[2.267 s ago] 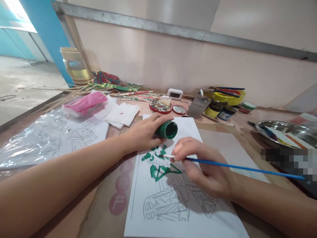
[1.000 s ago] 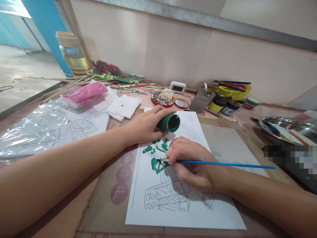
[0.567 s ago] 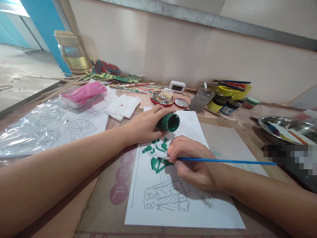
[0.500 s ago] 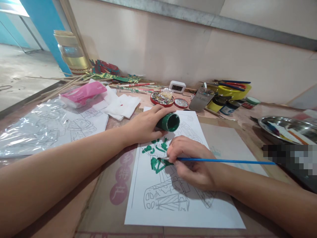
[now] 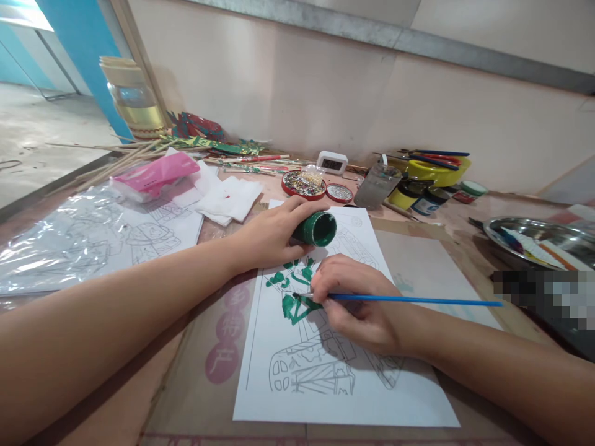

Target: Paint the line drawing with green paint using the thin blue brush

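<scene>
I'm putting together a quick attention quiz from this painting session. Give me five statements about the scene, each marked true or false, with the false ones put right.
1. The brush in the right hand is red. False: it is blue.
2. The left hand holds a tilted jar. True.
3. The clock is white. True.
4. The pink packet lies right of the sheet. False: it lies left.
5. Green paint covers the whole drawing. False: much is bare line.

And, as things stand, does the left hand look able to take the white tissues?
Probably not without letting go first: the left hand holds the tilted green jar. Otherwise the way looks free; the white tissues lie near it, with nothing visible between.
</scene>
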`<state>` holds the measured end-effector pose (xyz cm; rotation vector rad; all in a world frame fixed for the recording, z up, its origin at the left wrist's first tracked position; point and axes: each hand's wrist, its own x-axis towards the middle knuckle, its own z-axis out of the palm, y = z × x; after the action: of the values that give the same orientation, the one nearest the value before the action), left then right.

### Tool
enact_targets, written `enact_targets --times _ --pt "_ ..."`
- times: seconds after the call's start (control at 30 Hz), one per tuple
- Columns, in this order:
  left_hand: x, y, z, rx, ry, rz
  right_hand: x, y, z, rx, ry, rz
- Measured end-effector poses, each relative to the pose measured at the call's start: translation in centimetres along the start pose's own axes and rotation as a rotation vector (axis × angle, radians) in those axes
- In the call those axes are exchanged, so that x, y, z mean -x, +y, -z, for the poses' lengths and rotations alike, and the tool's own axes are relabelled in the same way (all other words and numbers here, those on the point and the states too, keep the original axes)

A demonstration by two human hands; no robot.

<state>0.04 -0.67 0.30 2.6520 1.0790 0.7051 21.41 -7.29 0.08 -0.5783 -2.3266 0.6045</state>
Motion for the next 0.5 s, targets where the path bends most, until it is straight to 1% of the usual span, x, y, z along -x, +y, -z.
enact_targets --times 0.27,0.5 --pt "0.0 -0.01 0.01 0.003 0.001 0.004 -0.01 -0.22 0.18 -0.007 0.016 0.011" --pt "0.06 0.02 0.03 -0.005 0.013 -0.009 -0.12 -0.08 0.28 -0.043 0.007 0.068"
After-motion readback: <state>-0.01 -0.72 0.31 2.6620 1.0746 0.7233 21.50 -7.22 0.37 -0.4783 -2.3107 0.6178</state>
